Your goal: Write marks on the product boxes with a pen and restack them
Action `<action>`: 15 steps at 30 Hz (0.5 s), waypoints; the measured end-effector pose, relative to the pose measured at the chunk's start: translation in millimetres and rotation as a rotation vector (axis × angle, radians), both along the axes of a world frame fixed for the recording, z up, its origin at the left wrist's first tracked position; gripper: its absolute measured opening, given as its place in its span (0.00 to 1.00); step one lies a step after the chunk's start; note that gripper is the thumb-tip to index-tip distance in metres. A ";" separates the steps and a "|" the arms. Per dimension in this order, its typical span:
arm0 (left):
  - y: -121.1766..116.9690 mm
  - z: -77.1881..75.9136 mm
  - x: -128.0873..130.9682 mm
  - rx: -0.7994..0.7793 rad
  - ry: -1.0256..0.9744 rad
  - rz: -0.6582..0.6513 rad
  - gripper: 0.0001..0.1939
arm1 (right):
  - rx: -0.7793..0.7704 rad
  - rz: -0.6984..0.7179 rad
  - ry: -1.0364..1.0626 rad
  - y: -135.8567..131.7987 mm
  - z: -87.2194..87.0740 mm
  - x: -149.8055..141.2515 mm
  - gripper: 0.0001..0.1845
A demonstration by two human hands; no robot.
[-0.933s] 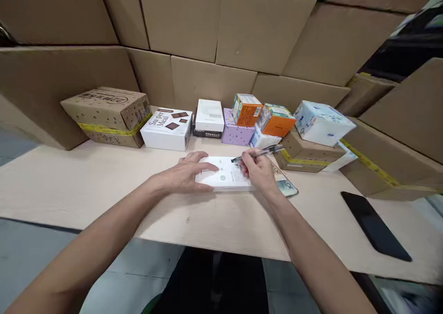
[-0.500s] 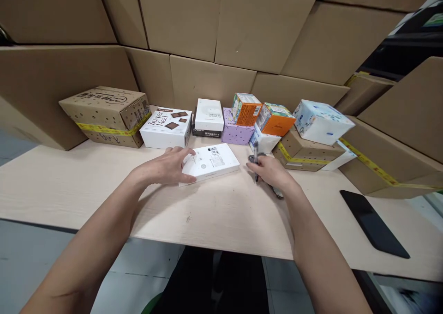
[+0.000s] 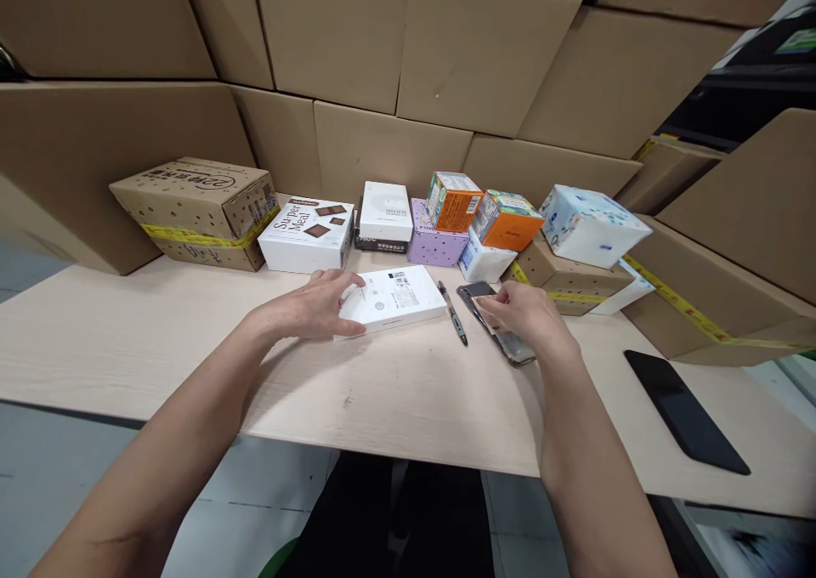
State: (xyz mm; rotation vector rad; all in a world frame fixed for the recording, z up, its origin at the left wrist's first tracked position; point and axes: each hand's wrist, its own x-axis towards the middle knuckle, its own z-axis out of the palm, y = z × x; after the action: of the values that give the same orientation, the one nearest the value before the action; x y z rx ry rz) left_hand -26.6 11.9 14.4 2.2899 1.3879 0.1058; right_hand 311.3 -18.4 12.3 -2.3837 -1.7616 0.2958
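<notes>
A flat white box point(image 3: 401, 296) with small printed labels lies at a slant on the table. My left hand point(image 3: 319, 306) grips its left end, fingers on top and thumb along the front edge. Just right of the box, a grey and black pen point(image 3: 453, 314) rests on the tabletop. My right hand point(image 3: 526, 310) is pinched over a dark-rimmed, phone-shaped thing point(image 3: 513, 346) lying on the table. A beige patch shows by the fingertips; whether they hold it or the phone-shaped thing is unclear. The palm hides part of that thing.
Along the back stand a taped carton point(image 3: 191, 212), a Super Meal box point(image 3: 306, 238), a white power bank box point(image 3: 385, 212), a purple box point(image 3: 433, 242), orange boxes point(image 3: 510, 225) and a tissue pack point(image 3: 592, 225). A black phone-like slab point(image 3: 682, 408) lies right. Cardboard walls enclose the table.
My right hand has let go of the pen, which now lies beside the white box. That hand has shifted right over the phone-shaped thing. My left hand and the box have moved slightly right.
</notes>
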 end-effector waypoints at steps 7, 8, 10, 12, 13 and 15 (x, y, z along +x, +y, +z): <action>2.9 -4.9 0.1 0.020 -0.027 -0.020 0.41 | -0.211 0.100 -0.164 1.2 -4.1 4.2 0.25; 3.3 -5.5 0.0 0.020 -0.032 -0.023 0.41 | -0.215 0.112 -0.158 2.5 -5.9 3.5 0.25; 4.1 -6.6 -0.4 0.021 -0.042 -0.035 0.41 | -0.203 0.114 -0.131 4.6 -8.5 2.7 0.25; 4.9 -7.7 -1.1 0.026 -0.050 -0.044 0.41 | -0.178 0.098 -0.100 5.3 -9.2 3.1 0.25; 5.3 -8.2 -1.6 0.029 -0.053 -0.046 0.41 | -0.163 0.088 -0.085 4.9 -8.5 4.1 0.25; 6.0 -9.0 -2.3 0.033 -0.058 -0.049 0.41 | -0.115 0.071 -0.046 2.7 -5.1 7.8 0.26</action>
State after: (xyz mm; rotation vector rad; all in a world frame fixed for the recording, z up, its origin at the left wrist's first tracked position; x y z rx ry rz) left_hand -28.9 17.9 5.4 2.3276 1.3092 0.1791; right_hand 319.1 -15.8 7.2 -2.4274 -1.9016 0.3645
